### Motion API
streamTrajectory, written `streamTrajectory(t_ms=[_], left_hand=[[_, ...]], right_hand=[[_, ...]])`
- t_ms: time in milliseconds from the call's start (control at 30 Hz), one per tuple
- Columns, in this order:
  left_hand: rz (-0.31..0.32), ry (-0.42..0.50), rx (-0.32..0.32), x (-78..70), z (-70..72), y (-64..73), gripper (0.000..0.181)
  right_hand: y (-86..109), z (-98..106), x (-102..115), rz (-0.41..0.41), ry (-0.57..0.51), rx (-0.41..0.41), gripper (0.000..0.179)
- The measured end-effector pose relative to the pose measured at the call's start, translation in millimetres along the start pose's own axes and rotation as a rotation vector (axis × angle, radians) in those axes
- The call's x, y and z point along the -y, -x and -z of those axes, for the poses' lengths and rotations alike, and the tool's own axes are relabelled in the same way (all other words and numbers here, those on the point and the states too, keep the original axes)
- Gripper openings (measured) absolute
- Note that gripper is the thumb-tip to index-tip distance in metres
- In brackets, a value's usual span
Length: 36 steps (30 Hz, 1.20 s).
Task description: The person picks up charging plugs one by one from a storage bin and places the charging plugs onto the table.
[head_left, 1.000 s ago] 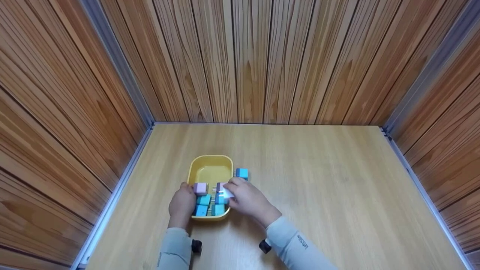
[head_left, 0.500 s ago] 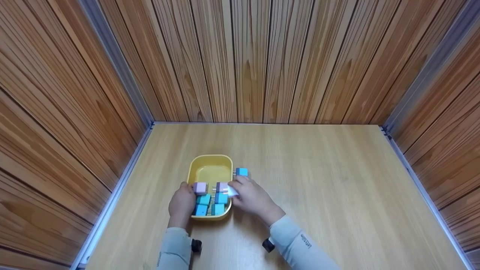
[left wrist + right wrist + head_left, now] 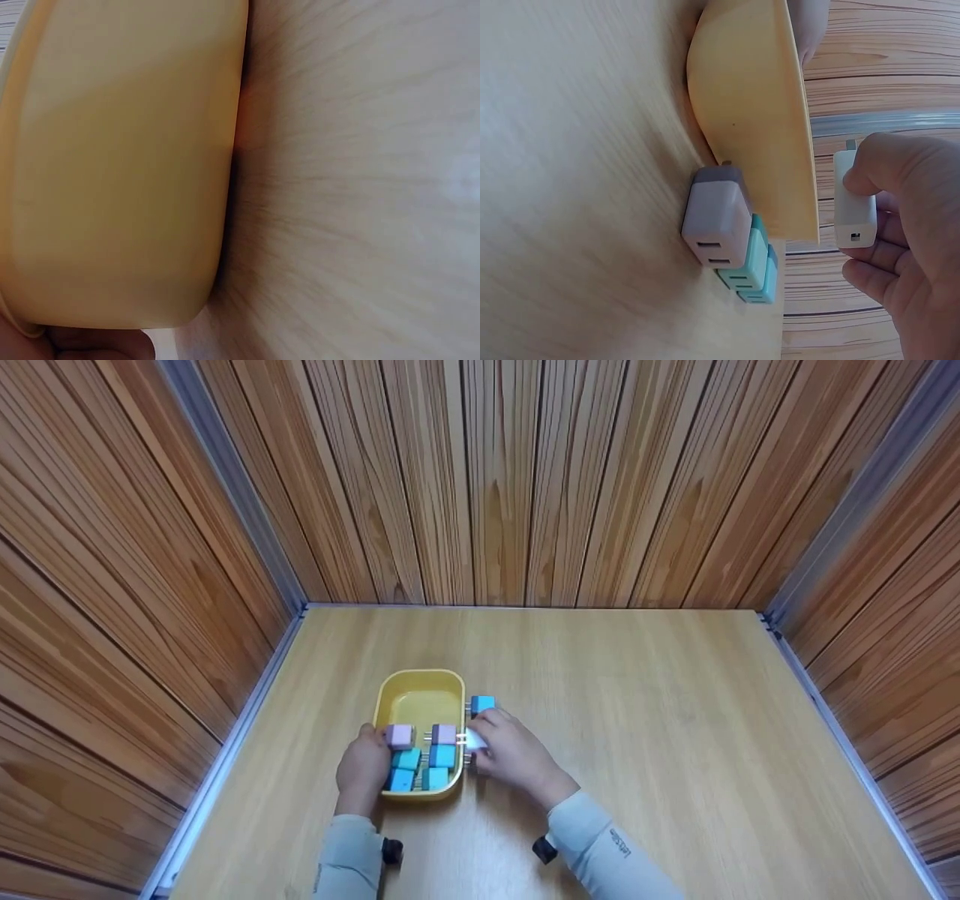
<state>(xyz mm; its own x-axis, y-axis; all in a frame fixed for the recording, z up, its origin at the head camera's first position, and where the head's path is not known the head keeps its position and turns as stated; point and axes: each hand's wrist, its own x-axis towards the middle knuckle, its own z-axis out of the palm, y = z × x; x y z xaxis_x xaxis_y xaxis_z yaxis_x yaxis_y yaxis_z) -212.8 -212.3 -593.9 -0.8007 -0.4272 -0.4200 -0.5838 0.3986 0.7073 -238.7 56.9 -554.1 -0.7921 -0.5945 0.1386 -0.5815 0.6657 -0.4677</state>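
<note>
My left hand (image 3: 364, 771) grips the left side of a yellow plastic tub (image 3: 421, 678), its fingers at the rim. In the head view, my right hand (image 3: 517, 751) is at the tub's right rim, pinching a white USB wall charger (image 3: 855, 199) between thumb and fingers. The charger's prongs point left, toward the tub. Inside the tub, pink chargers (image 3: 400, 736), blue chargers (image 3: 442, 755) and green chargers (image 3: 435, 778) lie in two columns at the near end. Along the outer right wall, the right wrist view has a pink charger (image 3: 718, 217), a green charger (image 3: 748, 262) and a blue charger (image 3: 761, 291) in a row.
A light wood tabletop (image 3: 637, 720) extends around the tub. Wood-panelled walls (image 3: 502, 480) enclose it at the back and both sides, with metal strips (image 3: 262, 517) at the corners. Black wrist cameras (image 3: 544, 850) sit under both grey sleeves.
My right hand has moved right with the white charger, from above the tub's chargers to its right rim. The left hand and the tub have stayed almost in place.
</note>
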Motion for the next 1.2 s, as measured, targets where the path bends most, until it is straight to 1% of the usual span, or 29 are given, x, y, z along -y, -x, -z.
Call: streamTrajectory(t_ms=[133, 233, 333, 467, 500, 733, 867, 1000, 1100, 1200], left_hand=[[-0.004, 0.000, 0.000, -0.1, 0.1, 0.2, 0.036], [-0.036, -0.055, -0.017, 1.4, -0.6, 0.1, 0.037], [-0.032, -0.072, -0.021, 2.3, -1.5, -0.4, 0.037], [0.006, -0.022, -0.007, 1.8, -1.7, -0.7, 0.039], [0.006, -0.019, -0.008, 1.6, -1.7, -0.8, 0.039], [-0.046, -0.075, -0.035, 1.0, -1.9, -1.2, 0.039], [-0.031, -0.054, -0.029, 0.1, -1.6, -0.1, 0.041], [-0.011, -0.021, -0.014, 0.1, -1.6, 0.6, 0.044], [-0.023, -0.029, -0.015, 0.5, -1.8, 0.6, 0.042], [-0.044, -0.057, -0.026, 1.2, -2.0, 0.1, 0.039]], right_hand=[[1.7, 1, -3, -0.017, -0.006, -0.002, 0.050], [2.7, 1, -6, -0.030, 0.009, 0.001, 0.048], [3.9, 1, -10, -0.031, 0.026, 0.002, 0.047], [5.2, 2, -15, -0.039, 0.013, 0.004, 0.048], [5.3, 2, -16, -0.045, 0.009, 0.005, 0.049], [7.9, 1, -26, -0.104, 0.013, 0.002, 0.051], [8.8, -2, -32, -0.124, 0.019, -0.017, 0.050], [7.6, -3, -39, -0.125, 0.034, -0.044, 0.049], [6.1, -3, -42, -0.137, 0.039, -0.050, 0.048], [4.6, -2, -44, -0.141, 0.047, -0.054, 0.048]])
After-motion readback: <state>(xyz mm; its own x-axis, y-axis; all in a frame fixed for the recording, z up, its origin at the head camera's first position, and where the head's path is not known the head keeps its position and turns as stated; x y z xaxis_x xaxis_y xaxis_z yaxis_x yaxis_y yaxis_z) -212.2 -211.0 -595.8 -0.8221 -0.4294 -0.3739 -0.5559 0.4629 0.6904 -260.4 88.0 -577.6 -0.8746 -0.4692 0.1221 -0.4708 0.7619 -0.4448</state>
